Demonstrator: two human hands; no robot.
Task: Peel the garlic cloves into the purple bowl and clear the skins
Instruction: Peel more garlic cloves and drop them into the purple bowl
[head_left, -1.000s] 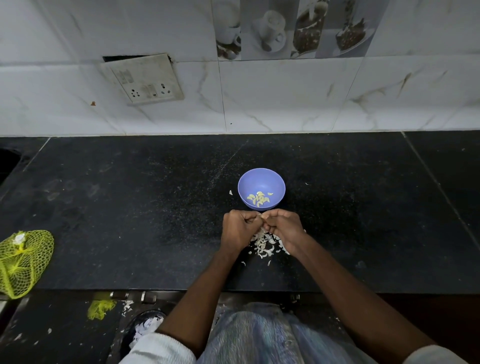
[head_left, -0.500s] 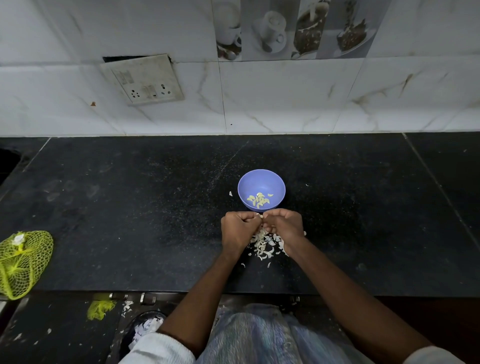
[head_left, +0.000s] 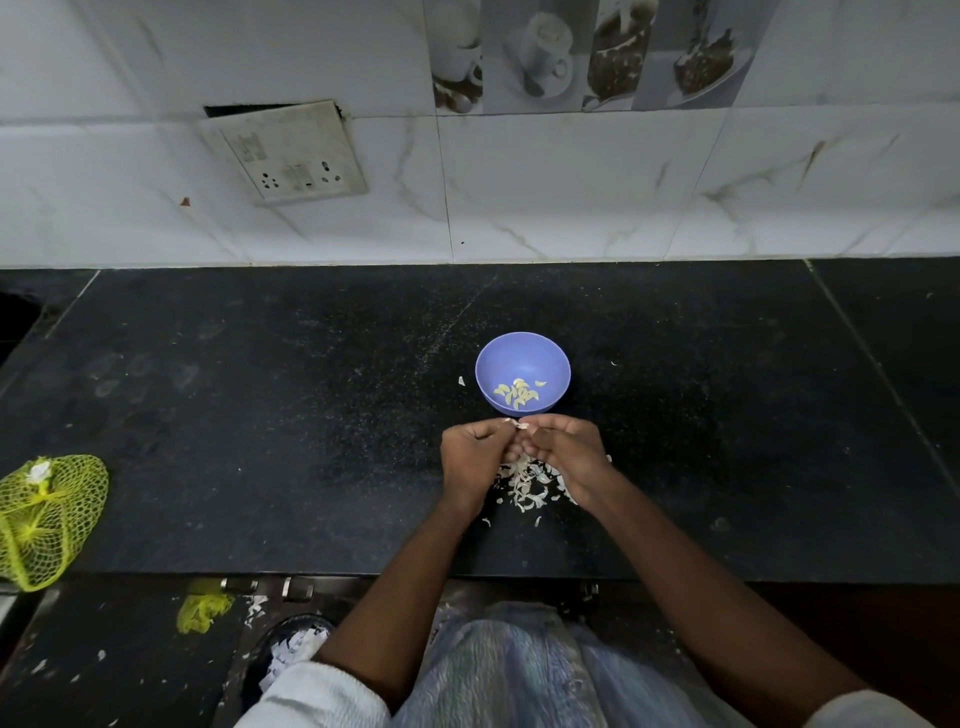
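A garlic clove (head_left: 521, 425) sits pinched between the fingertips of both hands, just at the near rim of the purple bowl (head_left: 522, 358); it is small and pale, and whether skin clings to it is too fine to tell. The left hand (head_left: 471, 457) has its fingers curled in, nipping one end; the right hand (head_left: 566, 451) is curled likewise on the other, so both hold the clove and neither is spread.

The work looks well under way but not finished. A small heap of peeled cloves (head_left: 517, 393), pale yellow and curved, lies in the bottom of the bowl. Under and behind the hands a scatter of papery white skins (head_left: 527, 486) lies on the dark surface (head_left: 260, 415), uncleared. That clearing remains, as does this clove. A yellow mesh bag (head_left: 44, 512) rests at the far left edge, well apart.
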